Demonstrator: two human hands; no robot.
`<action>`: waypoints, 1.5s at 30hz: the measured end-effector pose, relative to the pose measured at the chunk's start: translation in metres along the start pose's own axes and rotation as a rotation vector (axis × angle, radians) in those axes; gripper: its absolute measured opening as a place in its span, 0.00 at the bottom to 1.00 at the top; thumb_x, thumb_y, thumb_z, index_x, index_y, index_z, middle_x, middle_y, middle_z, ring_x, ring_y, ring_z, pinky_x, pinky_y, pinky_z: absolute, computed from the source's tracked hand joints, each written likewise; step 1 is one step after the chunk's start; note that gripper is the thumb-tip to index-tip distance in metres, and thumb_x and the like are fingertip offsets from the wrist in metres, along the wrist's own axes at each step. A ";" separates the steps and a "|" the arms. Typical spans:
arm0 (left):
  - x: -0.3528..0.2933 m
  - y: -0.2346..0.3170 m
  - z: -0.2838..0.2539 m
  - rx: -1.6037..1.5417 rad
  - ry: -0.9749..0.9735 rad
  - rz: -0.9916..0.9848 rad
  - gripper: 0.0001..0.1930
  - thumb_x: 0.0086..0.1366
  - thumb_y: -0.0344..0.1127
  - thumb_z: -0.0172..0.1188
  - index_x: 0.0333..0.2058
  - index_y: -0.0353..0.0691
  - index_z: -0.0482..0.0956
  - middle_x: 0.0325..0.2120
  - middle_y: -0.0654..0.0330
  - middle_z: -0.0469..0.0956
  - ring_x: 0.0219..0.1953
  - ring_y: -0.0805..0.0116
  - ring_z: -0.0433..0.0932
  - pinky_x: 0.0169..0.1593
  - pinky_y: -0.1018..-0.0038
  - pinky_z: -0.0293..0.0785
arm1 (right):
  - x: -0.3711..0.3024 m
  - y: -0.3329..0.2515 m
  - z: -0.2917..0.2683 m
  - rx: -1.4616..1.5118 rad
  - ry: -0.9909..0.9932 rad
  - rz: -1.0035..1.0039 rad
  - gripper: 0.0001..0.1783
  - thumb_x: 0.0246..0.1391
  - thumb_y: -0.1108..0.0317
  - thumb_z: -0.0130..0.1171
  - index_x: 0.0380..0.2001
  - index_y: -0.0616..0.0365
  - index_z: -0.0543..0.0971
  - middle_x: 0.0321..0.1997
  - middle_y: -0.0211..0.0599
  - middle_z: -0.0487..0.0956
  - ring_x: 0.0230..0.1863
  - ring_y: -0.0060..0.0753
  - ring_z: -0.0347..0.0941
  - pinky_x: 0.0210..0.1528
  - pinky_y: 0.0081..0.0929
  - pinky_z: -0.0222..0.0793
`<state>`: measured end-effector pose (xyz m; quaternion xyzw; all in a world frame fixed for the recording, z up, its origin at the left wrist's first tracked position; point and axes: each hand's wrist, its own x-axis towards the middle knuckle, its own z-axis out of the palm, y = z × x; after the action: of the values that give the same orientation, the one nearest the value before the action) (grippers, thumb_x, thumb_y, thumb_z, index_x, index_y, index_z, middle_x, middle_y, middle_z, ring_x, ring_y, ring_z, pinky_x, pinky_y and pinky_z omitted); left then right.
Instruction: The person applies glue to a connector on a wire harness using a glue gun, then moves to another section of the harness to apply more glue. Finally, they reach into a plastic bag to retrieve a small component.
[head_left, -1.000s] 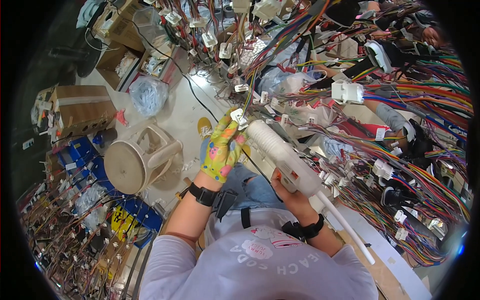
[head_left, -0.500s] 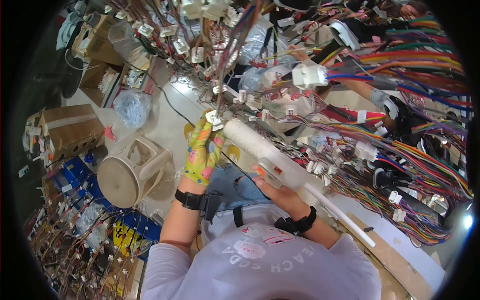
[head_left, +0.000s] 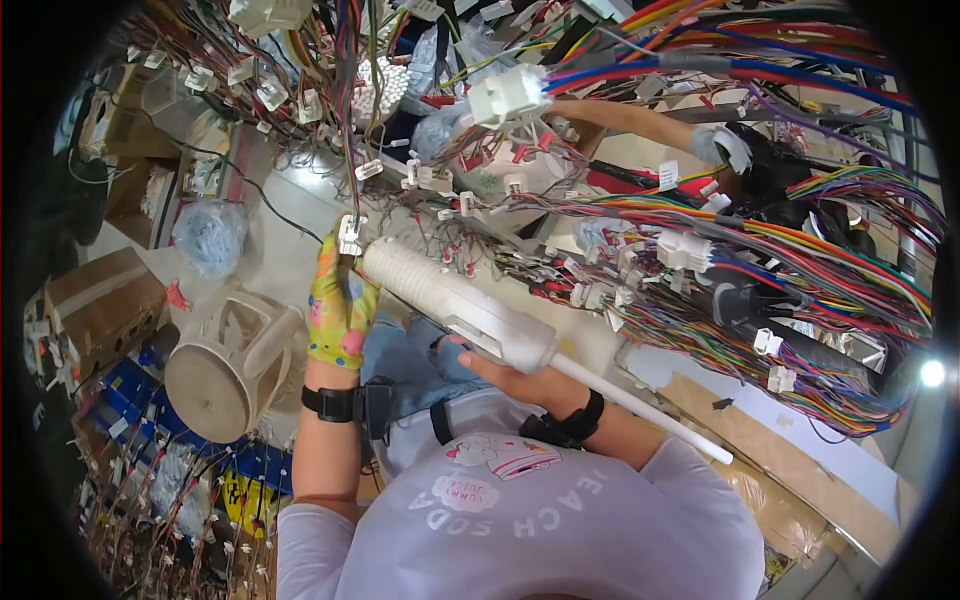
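Your left hand (head_left: 340, 300), gloved, pinches a connector (head_left: 349, 235); your right hand (head_left: 520, 375) grips the white tool (head_left: 455, 305), its nose beside that connector. Probably mid-insertion; next needs careful alignment.

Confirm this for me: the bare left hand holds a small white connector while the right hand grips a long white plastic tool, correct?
Not quite. The head view shows the left hand wearing a colourful patterned glove, not bare. It does hold the small white connector, and the right hand grips the long white plastic tool.

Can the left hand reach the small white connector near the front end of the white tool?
Probably yes: the gloved left hand already has its fingertips at the small white connector, beside the white tool, with nothing between them.
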<state>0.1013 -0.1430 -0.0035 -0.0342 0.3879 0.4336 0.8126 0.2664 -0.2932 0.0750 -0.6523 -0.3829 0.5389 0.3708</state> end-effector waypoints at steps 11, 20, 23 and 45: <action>0.017 0.004 -0.015 -0.212 -0.142 -0.151 0.18 0.65 0.35 0.54 0.54 0.46 0.70 0.43 0.61 0.75 0.39 0.72 0.74 0.36 0.79 0.74 | 0.001 0.000 -0.007 0.130 -0.106 0.051 0.32 0.53 0.74 0.59 0.61 0.58 0.62 0.59 0.39 0.70 0.57 0.33 0.68 0.56 0.29 0.67; 0.022 0.010 0.002 -0.147 -0.305 0.014 0.21 0.68 0.39 0.51 0.57 0.38 0.65 0.51 0.54 0.71 0.52 0.61 0.73 0.52 0.70 0.72 | 0.017 -0.032 0.002 0.061 -0.070 0.008 0.34 0.49 0.71 0.61 0.60 0.61 0.62 0.57 0.44 0.69 0.60 0.40 0.65 0.57 0.38 0.69; 0.023 0.013 0.000 -0.120 -0.266 0.002 0.21 0.68 0.39 0.51 0.57 0.37 0.65 0.51 0.54 0.72 0.51 0.61 0.73 0.52 0.70 0.72 | 0.020 -0.033 0.008 0.084 -0.061 0.001 0.36 0.49 0.67 0.63 0.60 0.61 0.61 0.58 0.45 0.69 0.60 0.40 0.65 0.57 0.38 0.68; 0.038 -0.003 -0.011 -0.086 -0.094 -0.146 0.21 0.67 0.48 0.52 0.50 0.39 0.70 0.40 0.56 0.76 0.42 0.62 0.77 0.50 0.61 0.75 | 0.005 -0.005 0.000 0.031 0.029 -0.030 0.24 0.47 0.78 0.62 0.51 0.58 0.74 0.47 0.35 0.79 0.47 0.28 0.75 0.48 0.23 0.70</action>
<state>0.1090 -0.1232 -0.0367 -0.0771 0.3267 0.3906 0.8572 0.2664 -0.2870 0.0772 -0.6483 -0.3792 0.5296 0.3943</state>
